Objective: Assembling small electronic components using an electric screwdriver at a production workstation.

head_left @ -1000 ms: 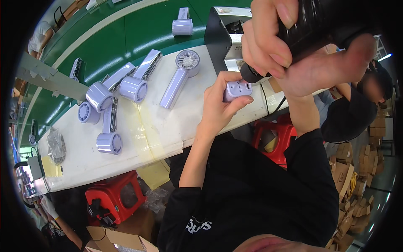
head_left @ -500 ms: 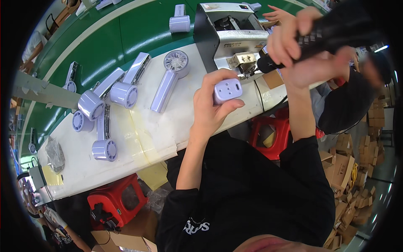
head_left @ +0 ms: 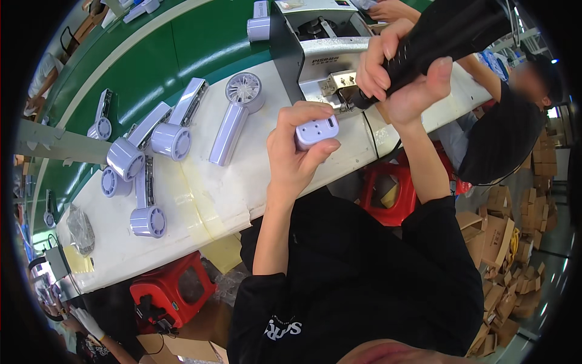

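Observation:
My left hand point(head_left: 290, 148) grips a lavender handheld fan end-on, thumb and fingers round its sides. The fan's end face point(head_left: 317, 130), with small round holes and a slot, faces up; the rest of the fan is hidden. My right hand point(head_left: 407, 97) is wrapped round a black electric screwdriver point(head_left: 445, 39), which slants down to the left. Its tip is beside the metal outlet block point(head_left: 341, 85) of a grey and black screw feeder point(head_left: 332, 53); whether they touch I cannot tell. Left of my left hand lies a fan point(head_left: 233, 124) with its blades showing.
Several lavender fans with opened handles point(head_left: 145, 124) lie on the white tabletop point(head_left: 242, 200). Behind it runs a green belt point(head_left: 212, 36). Red stools point(head_left: 173, 291) stand below the edge. A co-worker point(head_left: 503, 133) sits at the right, near piled cardboard boxes point(head_left: 500, 236).
My right hand, blurred before, has swung left and slightly down with the screwdriver, and now shows sharply. My left hand keeps its hold on the fan. The whole view has shifted slightly.

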`<move>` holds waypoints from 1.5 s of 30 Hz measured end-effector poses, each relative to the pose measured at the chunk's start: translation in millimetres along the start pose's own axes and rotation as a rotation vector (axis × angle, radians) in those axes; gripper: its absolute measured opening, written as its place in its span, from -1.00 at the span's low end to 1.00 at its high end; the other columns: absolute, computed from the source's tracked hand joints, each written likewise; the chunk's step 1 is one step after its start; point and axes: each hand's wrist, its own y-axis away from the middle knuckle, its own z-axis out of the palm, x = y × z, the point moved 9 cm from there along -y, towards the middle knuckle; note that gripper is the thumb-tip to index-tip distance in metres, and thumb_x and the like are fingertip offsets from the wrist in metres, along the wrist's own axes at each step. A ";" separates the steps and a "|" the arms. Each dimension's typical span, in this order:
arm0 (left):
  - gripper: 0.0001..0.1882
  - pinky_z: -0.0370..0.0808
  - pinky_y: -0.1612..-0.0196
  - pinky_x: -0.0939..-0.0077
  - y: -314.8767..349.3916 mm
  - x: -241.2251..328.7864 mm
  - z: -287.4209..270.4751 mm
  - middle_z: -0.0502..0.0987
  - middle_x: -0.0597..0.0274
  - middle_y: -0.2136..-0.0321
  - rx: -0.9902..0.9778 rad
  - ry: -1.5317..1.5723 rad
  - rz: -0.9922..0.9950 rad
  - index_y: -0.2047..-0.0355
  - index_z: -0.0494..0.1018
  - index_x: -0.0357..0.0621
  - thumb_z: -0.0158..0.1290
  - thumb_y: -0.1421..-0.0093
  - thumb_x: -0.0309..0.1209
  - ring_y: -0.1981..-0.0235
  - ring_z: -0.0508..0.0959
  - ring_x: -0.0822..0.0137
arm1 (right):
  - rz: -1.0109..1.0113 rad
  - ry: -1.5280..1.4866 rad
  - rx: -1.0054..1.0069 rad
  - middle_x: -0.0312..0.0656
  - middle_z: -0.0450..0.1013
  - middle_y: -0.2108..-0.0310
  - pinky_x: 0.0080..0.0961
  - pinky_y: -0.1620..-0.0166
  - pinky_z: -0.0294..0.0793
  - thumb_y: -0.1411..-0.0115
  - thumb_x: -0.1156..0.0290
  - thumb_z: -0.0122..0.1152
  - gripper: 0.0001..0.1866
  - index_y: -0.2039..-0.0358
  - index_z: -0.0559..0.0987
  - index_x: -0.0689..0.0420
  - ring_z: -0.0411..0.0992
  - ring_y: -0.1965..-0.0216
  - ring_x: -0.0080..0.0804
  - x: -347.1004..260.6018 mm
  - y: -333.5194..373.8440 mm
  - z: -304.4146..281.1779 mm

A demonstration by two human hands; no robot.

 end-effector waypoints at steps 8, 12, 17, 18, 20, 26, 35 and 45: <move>-0.56 0.43 0.32 0.59 0.5 -2.4 -0.2 0.51 0.12 0.32 0.003 0.022 -0.023 0.24 0.31 -0.21 0.25 0.03 -0.29 0.38 0.51 0.35 | -0.005 -0.221 -0.242 -0.29 0.17 0.73 -0.58 0.68 0.17 0.01 -0.41 -0.10 -0.32 0.39 0.21 0.05 0.13 0.80 -0.56 -83.8 -16.5 41.5; -0.56 0.44 0.31 0.59 2.4 -0.5 -3.9 0.51 0.13 0.31 0.011 -0.004 -0.057 0.24 0.32 -0.20 0.25 0.04 -0.29 0.38 0.52 0.34 | 0.050 -0.215 -0.327 -0.22 0.20 0.71 -0.47 0.63 0.23 -0.06 -0.34 -0.10 -0.38 0.37 0.22 0.05 0.14 0.77 -0.49 -89.6 -17.6 62.1; -0.57 0.44 0.30 0.56 2.0 7.0 -2.8 0.51 0.14 0.32 0.006 -0.108 -0.070 0.25 0.32 -0.21 0.26 0.05 -0.31 0.38 0.53 0.32 | 0.029 -0.238 -0.359 -0.22 0.21 0.71 -0.48 0.63 0.23 -0.05 -0.35 -0.11 -0.36 0.37 0.22 0.06 0.14 0.77 -0.49 -84.1 -28.8 79.9; -0.57 0.44 0.30 0.55 1.9 7.4 -2.1 0.51 0.14 0.32 0.004 -0.137 -0.077 0.25 0.33 -0.21 0.26 0.05 -0.31 0.38 0.53 0.32 | 0.026 -0.241 -0.364 -0.22 0.21 0.71 -0.48 0.63 0.23 -0.04 -0.36 -0.11 -0.36 0.38 0.22 0.06 0.14 0.77 -0.49 -86.0 -27.6 80.3; -0.57 0.44 0.30 0.55 2.0 9.1 -3.4 0.51 0.15 0.33 0.009 -0.146 -0.070 0.25 0.33 -0.21 0.26 0.05 -0.32 0.38 0.53 0.31 | 0.022 -0.255 -0.384 -0.21 0.21 0.71 -0.48 0.63 0.23 -0.04 -0.36 -0.11 -0.35 0.38 0.23 0.06 0.14 0.77 -0.49 -79.4 -33.9 95.1; -0.58 0.44 0.31 0.53 1.5 12.4 -4.4 0.50 0.14 0.34 -0.003 -0.182 -0.059 0.25 0.33 -0.21 0.26 0.05 -0.33 0.39 0.53 0.29 | 0.016 -0.288 -0.411 -0.21 0.23 0.70 -0.49 0.63 0.23 -0.02 -0.38 -0.12 -0.33 0.38 0.24 0.07 0.15 0.76 -0.49 -87.9 -20.4 99.7; -0.58 0.44 0.32 0.53 -0.5 11.8 -2.6 0.50 0.15 0.35 -0.008 -0.166 -0.051 0.25 0.33 -0.20 0.26 0.05 -0.32 0.40 0.52 0.28 | -0.001 -0.335 -0.418 -0.20 0.24 0.70 -0.51 0.63 0.24 0.01 -0.42 -0.14 -0.30 0.39 0.25 0.08 0.15 0.76 -0.48 -109.0 -12.2 91.9; -0.57 0.44 0.33 0.53 0.9 12.4 -3.3 0.51 0.17 0.37 -0.008 -0.174 -0.039 0.26 0.33 -0.19 0.27 0.06 -0.32 0.41 0.53 0.28 | -0.014 -0.394 -0.439 -0.18 0.26 0.70 -0.53 0.64 0.24 0.04 -0.45 -0.15 -0.26 0.40 0.26 0.10 0.16 0.76 -0.48 -82.7 -15.7 105.5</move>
